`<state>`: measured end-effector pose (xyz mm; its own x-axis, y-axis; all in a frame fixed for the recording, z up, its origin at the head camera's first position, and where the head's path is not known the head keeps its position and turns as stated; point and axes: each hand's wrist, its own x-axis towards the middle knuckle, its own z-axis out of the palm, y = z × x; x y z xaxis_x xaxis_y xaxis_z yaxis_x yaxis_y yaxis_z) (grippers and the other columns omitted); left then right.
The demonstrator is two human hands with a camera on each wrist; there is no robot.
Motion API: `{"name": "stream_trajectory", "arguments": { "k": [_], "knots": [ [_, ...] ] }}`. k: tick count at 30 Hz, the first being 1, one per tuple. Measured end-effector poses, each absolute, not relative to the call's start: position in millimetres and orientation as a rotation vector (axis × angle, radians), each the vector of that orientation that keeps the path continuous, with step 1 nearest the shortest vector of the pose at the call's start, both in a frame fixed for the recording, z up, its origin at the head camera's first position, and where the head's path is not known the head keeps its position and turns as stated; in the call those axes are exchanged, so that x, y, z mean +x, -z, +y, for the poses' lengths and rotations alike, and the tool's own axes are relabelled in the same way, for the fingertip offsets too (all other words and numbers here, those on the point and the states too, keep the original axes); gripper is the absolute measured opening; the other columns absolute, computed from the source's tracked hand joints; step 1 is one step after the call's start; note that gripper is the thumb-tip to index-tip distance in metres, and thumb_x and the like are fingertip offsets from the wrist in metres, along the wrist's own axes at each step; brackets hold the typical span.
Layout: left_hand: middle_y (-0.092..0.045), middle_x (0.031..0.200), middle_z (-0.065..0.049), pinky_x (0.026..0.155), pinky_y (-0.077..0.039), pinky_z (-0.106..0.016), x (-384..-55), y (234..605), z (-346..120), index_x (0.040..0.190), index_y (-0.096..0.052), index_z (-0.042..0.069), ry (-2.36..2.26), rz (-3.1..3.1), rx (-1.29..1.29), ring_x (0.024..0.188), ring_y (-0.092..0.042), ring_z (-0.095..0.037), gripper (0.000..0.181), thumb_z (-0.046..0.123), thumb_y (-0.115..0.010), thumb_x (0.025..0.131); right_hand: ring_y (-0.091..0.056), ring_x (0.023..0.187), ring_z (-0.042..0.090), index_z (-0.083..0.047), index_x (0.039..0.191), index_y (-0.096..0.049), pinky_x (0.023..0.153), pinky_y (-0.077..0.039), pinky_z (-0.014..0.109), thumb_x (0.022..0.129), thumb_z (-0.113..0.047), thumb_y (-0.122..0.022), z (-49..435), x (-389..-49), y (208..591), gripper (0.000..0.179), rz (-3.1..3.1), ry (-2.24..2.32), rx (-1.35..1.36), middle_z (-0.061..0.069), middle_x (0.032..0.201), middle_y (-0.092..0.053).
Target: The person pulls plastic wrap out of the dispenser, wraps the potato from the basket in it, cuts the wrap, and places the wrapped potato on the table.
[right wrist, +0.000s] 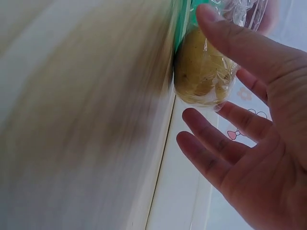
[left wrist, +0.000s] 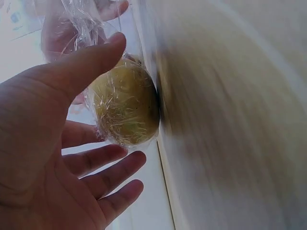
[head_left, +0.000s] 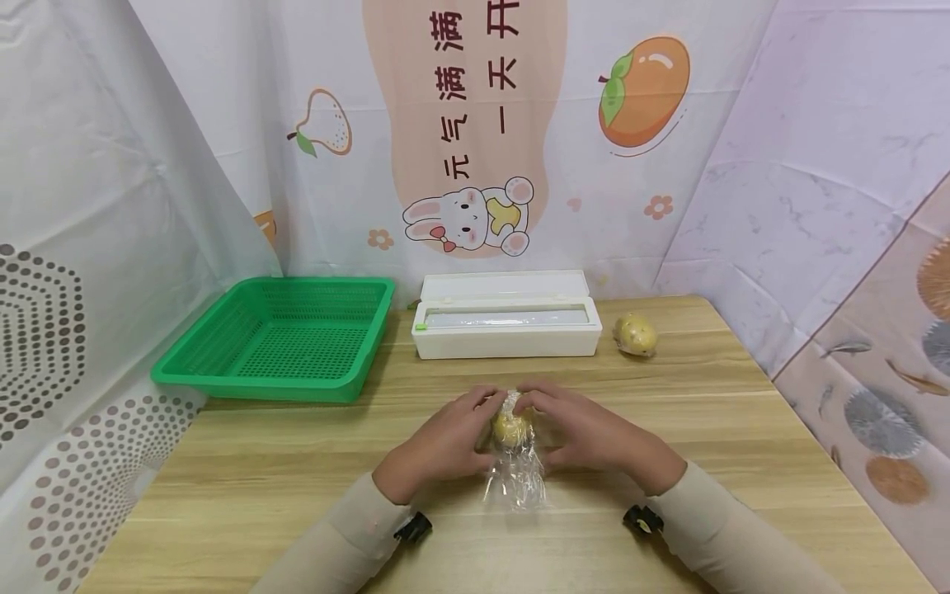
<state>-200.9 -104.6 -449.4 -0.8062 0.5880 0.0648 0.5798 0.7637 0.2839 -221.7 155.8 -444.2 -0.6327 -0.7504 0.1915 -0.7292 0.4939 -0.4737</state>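
Note:
In the head view, a potato [head_left: 510, 429] lies on the table in clear plastic wrap [head_left: 519, 483], whose loose end spreads toward the person. My left hand [head_left: 456, 433] is at its left side, index fingertip against the film near the top. Opposite it, my right hand [head_left: 594, 429] has its fingertips at the film too. The left wrist view shows the left thumb [left wrist: 103, 55] stretched beside the potato and the other fingers loosely spread. Likewise, in the right wrist view, the right thumb [right wrist: 230, 36] reaches along the film while the remaining fingers are relaxed around the potato.
A white wrap dispenser box [head_left: 508, 342] with its lid raised stands behind the hands. To its right sits another film-wrapped potato [head_left: 636, 334]. A green plastic basket [head_left: 260, 384] is at the back left. Printed curtains [head_left: 297, 206] hang behind the wooden table [head_left: 297, 462].

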Motion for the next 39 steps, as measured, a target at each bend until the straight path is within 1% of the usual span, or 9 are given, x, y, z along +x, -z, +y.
{"name": "stream_trajectory", "arguments": {
  "k": [5,10,16,18,21,25,31,35,39],
  "knots": [
    [-0.038,0.163,-0.007,0.118,-0.041,-0.044,-200.2,448.5,-105.0,0.163,-0.03,0.01,-0.469,2.911,0.979,0.146,-0.045,-0.027,0.101,0.044,-0.085,0.085,-0.05,0.141,0.024,-0.023,0.13,-0.058,0.114,-0.045,0.047,0.071,-0.031,-0.095,155.6,-221.4,444.4,0.071,2.686,0.824,-1.312,0.001,0.156,-0.047],
    [-0.038,0.162,-0.006,0.118,-0.042,-0.043,-200.8,447.4,-106.5,0.163,-0.031,0.009,-0.481,2.888,1.016,0.146,-0.045,-0.026,0.106,0.058,-0.081,0.083,-0.048,0.143,0.02,-0.028,0.128,-0.058,0.117,-0.042,0.046,0.08,-0.03,-0.09,157.9,-222.4,445.8,0.057,2.68,0.84,-1.281,-0.003,0.155,-0.049],
    [-0.034,0.166,-0.005,0.116,-0.043,-0.044,-201.9,445.8,-108.2,0.164,-0.028,0.01,-0.53,2.831,1.013,0.147,-0.044,-0.025,0.112,0.076,-0.07,0.082,-0.047,0.143,0.014,-0.032,0.127,-0.057,0.116,-0.044,0.043,0.089,-0.018,-0.079,160.8,-223.6,448.8,0.046,2.667,0.861,-1.267,-0.007,0.154,-0.05],
    [-0.033,0.166,-0.005,0.116,-0.044,-0.045,-202.2,445.6,-108.7,0.164,-0.029,0.011,-0.548,2.82,1.008,0.147,-0.044,-0.025,0.111,0.08,-0.064,0.084,-0.047,0.143,0.014,-0.032,0.127,-0.057,0.116,-0.044,0.043,0.092,-0.021,-0.077,161.2,-224.1,449.1,0.042,2.653,0.882,-1.262,-0.008,0.153,-0.05],
    [-0.033,0.167,-0.006,0.115,-0.044,-0.046,-202.5,445.0,-109.4,0.163,-0.03,0.012,-0.578,2.807,1.0,0.147,-0.044,-0.025,0.107,0.082,-0.057,0.087,-0.048,0.142,0.013,-0.031,0.127,-0.057,0.116,-0.043,0.044,0.096,-0.032,-0.074,161.5,-224.7,448.5,0.035,2.623,0.919,-1.254,-0.007,0.152,-0.052],
    [-0.035,0.166,-0.004,0.115,-0.045,-0.046,-203.5,445.0,-109.5,0.162,-0.033,0.012,-0.597,2.807,1.0,0.147,-0.045,-0.023,0.1,0.081,-0.048,0.092,-0.052,0.138,0.011,-0.029,0.126,-0.058,0.114,-0.045,0.044,0.098,-0.043,-0.07,162.0,-225.3,446.3,0.034,2.577,0.975,-1.239,-0.007,0.152,-0.053],
    [-0.039,0.163,0.002,0.114,-0.046,-0.044,-204.7,445.9,-109.2,0.161,-0.037,0.014,-0.608,2.826,0.976,0.145,-0.047,-0.019,0.096,0.081,-0.044,0.093,-0.056,0.134,0.011,-0.028,0.125,-0.059,0.113,-0.047,0.044,0.101,-0.038,-0.068,162.1,-225.7,444.8,0.027,2.539,1.025,-1.254,0.0,0.153,-0.054],
    [-0.042,0.161,0.004,0.112,-0.047,-0.044,-204.5,445.5,-108.1,0.159,-0.042,0.015,-0.625,2.842,0.954,0.143,-0.049,-0.019,0.093,0.082,-0.04,0.094,-0.056,0.135,0.011,-0.029,0.124,-0.06,0.112,-0.048,0.045,0.1,-0.042,-0.069,161.5,-225.4,443.9,0.029,2.535,1.04,-1.269,0.002,0.153,-0.054],
    [-0.046,0.158,0.004,0.112,-0.048,-0.043,-205.4,446.1,-107.6,0.156,-0.046,0.015,-0.642,2.852,0.945,0.141,-0.051,-0.018,0.089,0.08,-0.039,0.096,-0.055,0.135,0.009,-0.033,0.123,-0.06,0.112,-0.048,0.045,0.099,-0.046,-0.068,161.3,-224.9,443.4,0.028,2.539,1.04,-1.23,0.0,0.153,-0.054]
  ]
}}
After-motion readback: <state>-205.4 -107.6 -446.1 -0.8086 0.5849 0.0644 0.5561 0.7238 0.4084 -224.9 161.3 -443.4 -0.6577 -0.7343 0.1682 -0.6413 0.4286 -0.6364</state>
